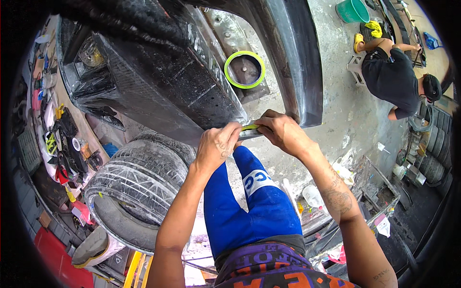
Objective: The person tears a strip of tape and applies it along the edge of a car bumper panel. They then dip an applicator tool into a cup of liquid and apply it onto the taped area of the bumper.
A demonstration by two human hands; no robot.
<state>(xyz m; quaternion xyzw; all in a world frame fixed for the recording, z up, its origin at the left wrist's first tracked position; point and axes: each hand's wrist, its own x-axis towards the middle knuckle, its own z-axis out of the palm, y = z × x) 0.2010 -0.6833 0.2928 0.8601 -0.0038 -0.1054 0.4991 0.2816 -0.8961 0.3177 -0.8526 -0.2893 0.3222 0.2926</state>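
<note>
A black car body panel (158,72) with dusty, whitish sanded edges fills the upper middle. At its near lower edge, both hands pinch a short strip of yellow-green tape (249,127) stretched between them. My left hand (218,144) has its fingers closed at the strip's left end, against the panel's corner. My right hand (283,132) is closed on the right end, with knuckles bent. Beyond the hands, a roll of lime-green tape (262,72) lies flat in the panel's opening. The fingertips partly hide the strip.
Dusty tires (129,177) are stacked at my left, beside a cluttered bench (72,129). A person in dark clothes (391,79) sits on a white stool (355,67) at the upper right, near a green bucket (353,10). A metal frame (382,194) stands at the right.
</note>
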